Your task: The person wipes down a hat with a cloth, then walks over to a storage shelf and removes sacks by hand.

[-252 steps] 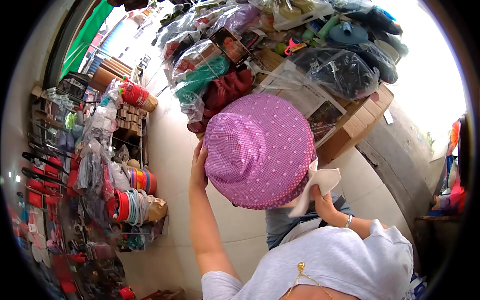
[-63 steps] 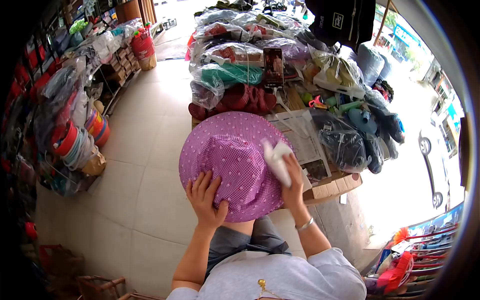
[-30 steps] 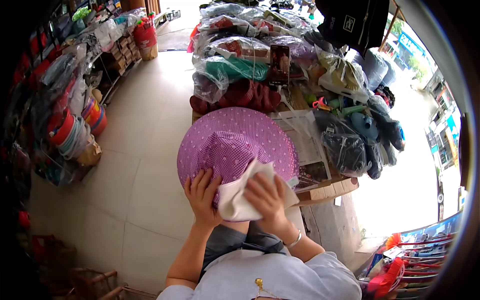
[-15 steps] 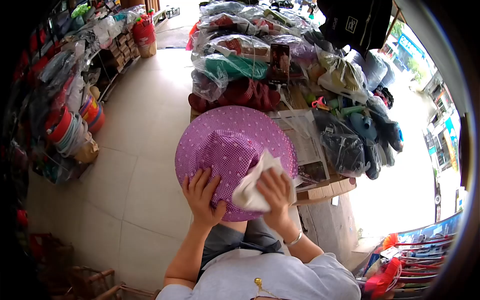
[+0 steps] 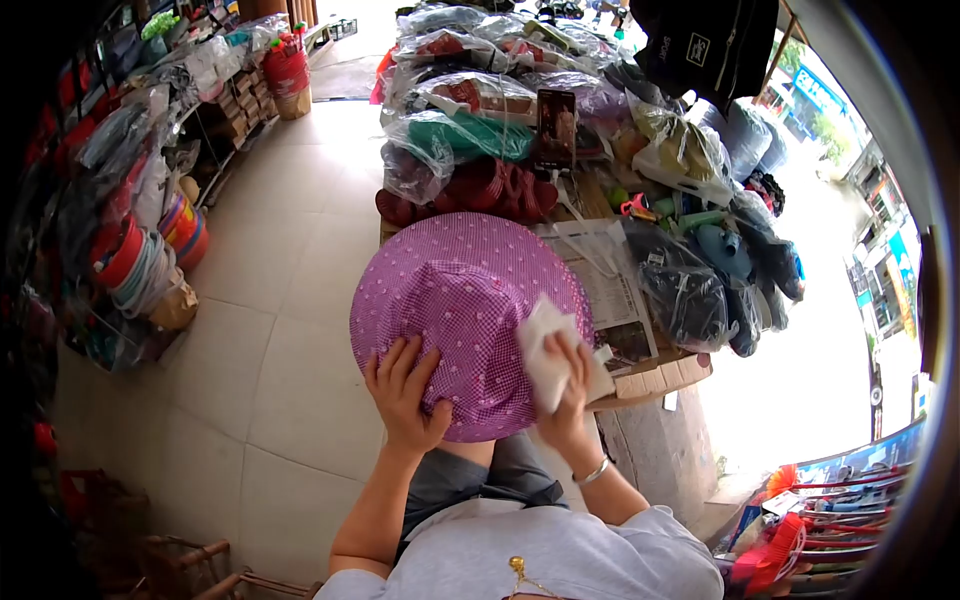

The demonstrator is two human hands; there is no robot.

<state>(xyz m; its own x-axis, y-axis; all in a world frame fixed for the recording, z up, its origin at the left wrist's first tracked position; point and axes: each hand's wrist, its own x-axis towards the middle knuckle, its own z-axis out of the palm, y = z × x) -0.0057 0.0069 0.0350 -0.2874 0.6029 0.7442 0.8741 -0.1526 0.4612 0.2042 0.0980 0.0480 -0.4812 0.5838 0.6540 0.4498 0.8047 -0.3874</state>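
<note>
I am noting a stand (image 5: 662,381); a newspaper (image 5: 606,278) and red shoes (image 5: 485,192) are lying on its near end.

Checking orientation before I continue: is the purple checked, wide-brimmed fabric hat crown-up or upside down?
Crown-up: the purple hat shows its raised crown toward the camera, brim spread around it.

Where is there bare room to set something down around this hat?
The widest bare patch is the floor, between the buckets on the left and the hat. A small patch of printed sheet shows between the hat and the black bundle. Beyond the hat it's crowded: red pile, phone and plastic bags.
</note>
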